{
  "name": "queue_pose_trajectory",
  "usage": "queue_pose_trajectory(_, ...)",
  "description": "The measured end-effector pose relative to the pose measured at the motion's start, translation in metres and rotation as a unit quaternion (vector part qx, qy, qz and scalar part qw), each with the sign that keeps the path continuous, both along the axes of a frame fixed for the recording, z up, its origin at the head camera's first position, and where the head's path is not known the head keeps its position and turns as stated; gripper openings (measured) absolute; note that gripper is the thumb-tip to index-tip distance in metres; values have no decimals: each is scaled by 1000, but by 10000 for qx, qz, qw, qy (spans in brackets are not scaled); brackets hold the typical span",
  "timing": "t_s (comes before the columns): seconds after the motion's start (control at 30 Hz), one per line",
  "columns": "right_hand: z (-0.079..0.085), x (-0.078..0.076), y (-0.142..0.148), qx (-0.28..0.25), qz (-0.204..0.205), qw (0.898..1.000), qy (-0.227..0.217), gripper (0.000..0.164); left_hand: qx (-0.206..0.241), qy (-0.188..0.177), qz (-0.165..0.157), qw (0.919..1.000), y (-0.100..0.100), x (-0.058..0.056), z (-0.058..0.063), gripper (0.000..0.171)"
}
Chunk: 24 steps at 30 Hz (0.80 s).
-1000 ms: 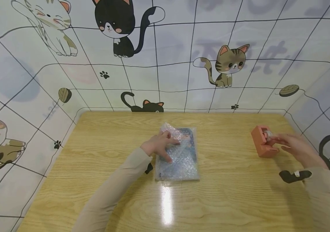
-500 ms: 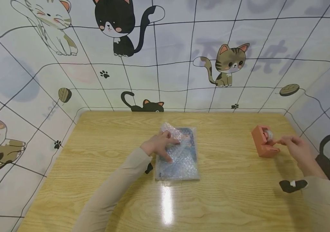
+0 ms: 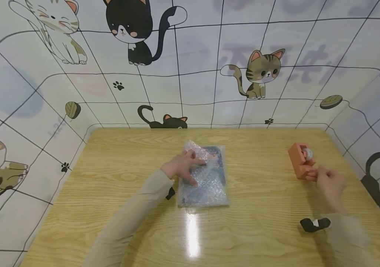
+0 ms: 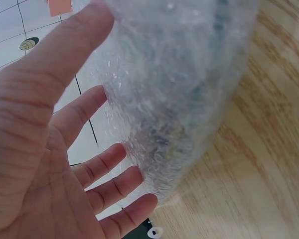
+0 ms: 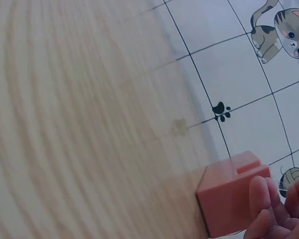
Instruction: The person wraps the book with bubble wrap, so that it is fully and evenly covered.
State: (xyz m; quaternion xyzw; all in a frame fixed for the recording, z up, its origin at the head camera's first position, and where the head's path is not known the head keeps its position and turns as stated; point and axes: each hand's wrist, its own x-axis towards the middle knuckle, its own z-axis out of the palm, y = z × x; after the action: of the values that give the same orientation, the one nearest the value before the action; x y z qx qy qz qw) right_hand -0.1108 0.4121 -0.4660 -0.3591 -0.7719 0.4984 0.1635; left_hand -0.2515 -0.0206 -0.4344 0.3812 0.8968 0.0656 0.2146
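A flat, book-like item with a blue picture cover lies inside bubble wrap (image 3: 210, 193) on the table in the head view. My left hand (image 3: 184, 167) rests on its upper left part, fingers spread and pressing the wrap. In the left wrist view, the fingertips of that left hand (image 4: 84, 164) touch the bubble wrap (image 4: 169, 99). At the right stands a coral tape dispenser (image 3: 298, 163) with a roll of clear tape (image 3: 307, 154) in it. My right hand (image 3: 329, 185) is at the dispenser's front end, its curled fingers pinching the tape's end; the strip itself barely shows.
The wooden table (image 3: 109, 159) meets a wall covering (image 3: 203, 92) printed with cats and grid lines at the back and both sides. A bright light reflection lies on the tabletop below the wrapped item.
My right hand has come off the tape roll, drawn back to the right, then moved down and left to the dispenser's front end. The left hand and wrapped item have stayed put.
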Motion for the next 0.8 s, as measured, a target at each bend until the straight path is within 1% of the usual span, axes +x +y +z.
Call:
queue_pose_trajectory(0.07, 1, 2, -9, 235, -183, 9995, -120, 36, -31, 13, 6, 10000, 0, 0, -1, 83)
queue_pose_trajectory(0.1, 2, 2, -14, 502, -298, 9980, -258, 36, -54, 18, 10, 10000, 0, -1, -1, 83)
queue_pose_trajectory(0.13, 2, 2, -17, 519, -368, 9977, -237, 35, -79, 26, 11, 10000, 0, -1, -1, 84)
queue_pose_trajectory(0.2, 2, 3, -21, 547, -510, 9971, -98, 30, -105, 38, 13, 9999, 0, -1, -1, 84)
queue_pose_trajectory(0.23, 1, 3, -23, 449, -541, 9975, 56, 28, -95, 34, 18, 9999, 0, -2, -1, 84)
queue_pose_trajectory(0.27, 0, 4, -24, 471, -539, 9973, 185, 26, -95, 20, 25, 9999, 0, -2, -1, 84)
queue_pose_trajectory(0.3, 0, 4, -25, 437, -459, 9974, 339, 25, -80, 11, 33, 10000, 0, -2, -1, 83)
queue_pose_trajectory(0.4, -2, 7, -27, 74, -214, 9965, 806, 25, -70, -22, 50, 10000, 0, -2, -1, 83)
queue_pose_trajectory(0.5, -2, 13, -29, -338, 58, 9939, 1049, 26, -62, -47, 53, 10000, 1, -1, -1, 83)
queue_pose_trajectory(0.57, -1, 18, -30, -544, 128, 9921, 1120, 25, -55, -57, 40, 10000, 1, -1, -1, 83)
queue_pose_trajectory(0.67, -1, 22, -32, -967, 376, 9848, 1394, 22, 3, -54, 16, 10000, 1, -2, -2, 83)
queue_pose_trajectory(0.7, -1, 24, -33, -1036, 482, 9819, 1508, 22, 12, -56, 5, 10000, 1, -2, -1, 83)
queue_pose_trajectory(0.8, -2, 27, -36, -1272, 834, 9698, 1906, 21, 42, -53, 4, 10000, 1, -1, -1, 83)
